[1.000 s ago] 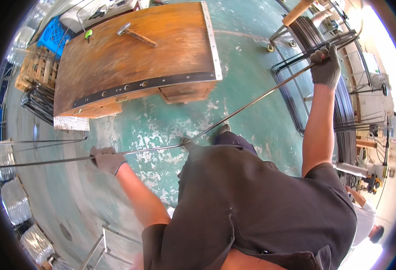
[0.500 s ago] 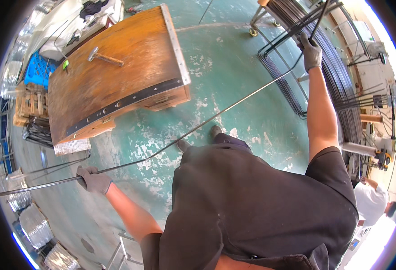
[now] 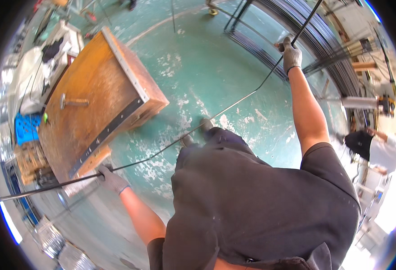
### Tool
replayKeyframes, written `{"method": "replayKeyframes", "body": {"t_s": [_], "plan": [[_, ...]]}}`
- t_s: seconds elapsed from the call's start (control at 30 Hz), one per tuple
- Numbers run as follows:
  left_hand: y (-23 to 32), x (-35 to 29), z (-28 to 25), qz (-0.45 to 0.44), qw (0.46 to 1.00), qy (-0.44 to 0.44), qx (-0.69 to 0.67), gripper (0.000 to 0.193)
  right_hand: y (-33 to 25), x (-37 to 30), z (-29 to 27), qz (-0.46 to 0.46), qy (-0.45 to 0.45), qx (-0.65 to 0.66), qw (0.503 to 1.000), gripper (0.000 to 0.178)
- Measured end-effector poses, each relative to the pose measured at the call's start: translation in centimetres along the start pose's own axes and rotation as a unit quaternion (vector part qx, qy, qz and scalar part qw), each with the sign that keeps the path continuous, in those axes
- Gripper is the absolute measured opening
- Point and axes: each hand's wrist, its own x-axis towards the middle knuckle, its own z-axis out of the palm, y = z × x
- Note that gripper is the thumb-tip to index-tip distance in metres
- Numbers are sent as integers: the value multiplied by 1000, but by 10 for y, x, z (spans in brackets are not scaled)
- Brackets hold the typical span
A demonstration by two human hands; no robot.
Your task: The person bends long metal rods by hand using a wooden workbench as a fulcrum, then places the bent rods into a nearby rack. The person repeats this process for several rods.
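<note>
A long, thin metal rod [image 3: 225, 109], bent in several places, runs across in front of me from the lower left to the upper right. My left hand [image 3: 113, 179], in a grey work glove, is closed around it near the left side. Farther up, the gloved right hand [image 3: 291, 56] grips the same rod beyond one of its bends. Between the two hands the rod passes above my shoes and the floor. Its left end reaches the edge of the picture beyond my left hand.
A wooden workbench [image 3: 94, 74] with metal-edged sides stands at left, a hammer [image 3: 74, 101] on top. Behind it sits a blue crate [image 3: 27, 128]. Stacked dark rods [image 3: 328, 54] fill a rack at upper right. Another person [image 3: 382, 150] is at far right. The green floor [image 3: 184, 58] has worn patches.
My view has turned to the right, so the workbench and rack appear farther left. Both hands keep hold of the rod. The person at right now shows more fully.
</note>
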Motion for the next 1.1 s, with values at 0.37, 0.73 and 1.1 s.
{"method": "replayKeyframes", "body": {"t_s": [0.37, 0.73, 1.1], "plan": [[12, 11, 135, -1, 962, -269, -52, 22, 109, -74, -175, 122, 231, -3, 965, 66], [83, -97, 294, 55, 900, -432, -16, 23, 209, -145, -337, 253, 344, 7, 904, 58], [165, -178, 492, 145, 837, -528, -18, 22, 284, -197, -370, 262, 462, 170, 830, 50]]}}
